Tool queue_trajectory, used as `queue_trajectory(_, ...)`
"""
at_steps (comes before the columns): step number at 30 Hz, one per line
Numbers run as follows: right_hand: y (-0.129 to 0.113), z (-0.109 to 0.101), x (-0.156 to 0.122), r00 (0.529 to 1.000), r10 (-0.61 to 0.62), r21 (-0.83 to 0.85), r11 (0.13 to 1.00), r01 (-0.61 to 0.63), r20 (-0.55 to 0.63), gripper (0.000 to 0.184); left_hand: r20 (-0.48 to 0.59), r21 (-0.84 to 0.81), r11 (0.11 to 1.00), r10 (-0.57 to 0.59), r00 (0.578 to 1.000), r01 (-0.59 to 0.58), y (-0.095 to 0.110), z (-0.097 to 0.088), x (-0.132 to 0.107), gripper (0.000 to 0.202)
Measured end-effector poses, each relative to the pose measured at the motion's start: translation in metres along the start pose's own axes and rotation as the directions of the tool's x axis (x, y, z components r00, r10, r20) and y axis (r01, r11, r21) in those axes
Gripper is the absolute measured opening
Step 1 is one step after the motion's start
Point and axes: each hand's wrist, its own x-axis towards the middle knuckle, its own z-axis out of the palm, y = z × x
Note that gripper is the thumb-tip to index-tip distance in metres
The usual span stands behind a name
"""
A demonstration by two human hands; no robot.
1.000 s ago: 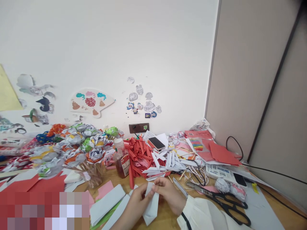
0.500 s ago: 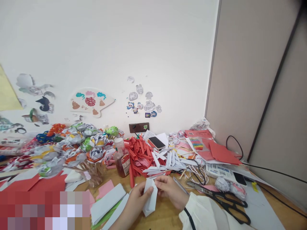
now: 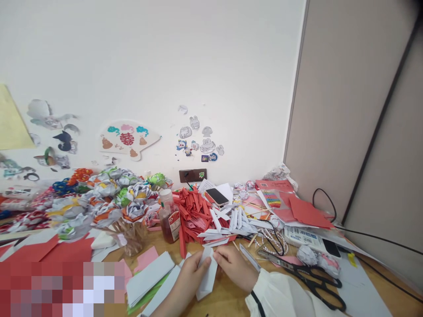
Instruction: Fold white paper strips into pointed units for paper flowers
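Note:
Between my two hands, just above the table's front part, is a folded white paper strip (image 3: 207,281) with a pointed lower end. My left hand (image 3: 192,272) grips it from the left, thumb lying across its face. With thumb and fingertips, my right hand (image 3: 234,265) pinches its upper right edge. Left of my left hand lies a stack of white paper strips (image 3: 150,278) over green paper (image 3: 148,296). Beyond my hands are piles of folded red paper pieces (image 3: 194,213) and folded white paper pieces (image 3: 239,222).
Black-handled scissors (image 3: 317,281) lie right of my right sleeve. Behind are a brown-red bottle (image 3: 169,220), a phone (image 3: 216,197) and a cup of sticks (image 3: 132,240). Paper flowers (image 3: 109,193) crowd the back left. Red sheets (image 3: 310,212) lie at the right, near a cable (image 3: 380,237).
My right fingers have closed in on the paper's upper right edge. The paper stays in nearly the same place, and the whole view has shifted slightly.

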Motion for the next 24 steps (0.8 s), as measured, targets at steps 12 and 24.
queue_trajectory(12, -0.0021, -0.0037, -0.001, 0.992, -0.061, -0.091, 0.993, 0.071, 0.108, 0.032, 0.017, 0.028, 1.0, 0.013, 1.0, -0.013, 0.0044, 0.0022, -0.0017, 0.033)
queue_trajectory(24, 0.0007, -0.0005, -0.0005, 0.994, -0.051, -0.015, 0.999, 0.053, 0.096, 0.032, 0.018, 0.042, 0.999, -0.006, 1.0, 0.005, 0.0024, 0.0016, -0.001, 0.037)
